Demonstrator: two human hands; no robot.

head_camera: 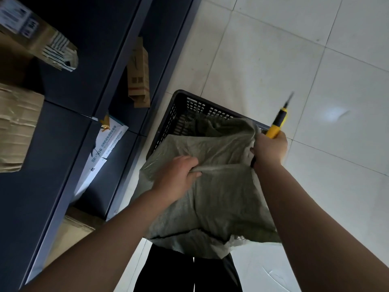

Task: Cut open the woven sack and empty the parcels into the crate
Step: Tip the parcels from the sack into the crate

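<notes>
A grey-green woven sack [212,199] is held up in front of me, its far end drooping into a black perforated plastic crate [168,127] on the floor. My left hand [179,173] grips a fold of the sack near its middle. My right hand [270,147] clutches the sack's right edge and also holds a yellow utility knife [277,123], blade pointing up and away. No parcels show; the sack hides most of the crate's inside.
Dark shelving [73,123] runs along the left, with cardboard boxes [14,127], a brown paper package [139,74] and a white box [105,144] on it. Pale floor tiles [294,60] lie to the right. My dark trousers [189,272] are below the sack.
</notes>
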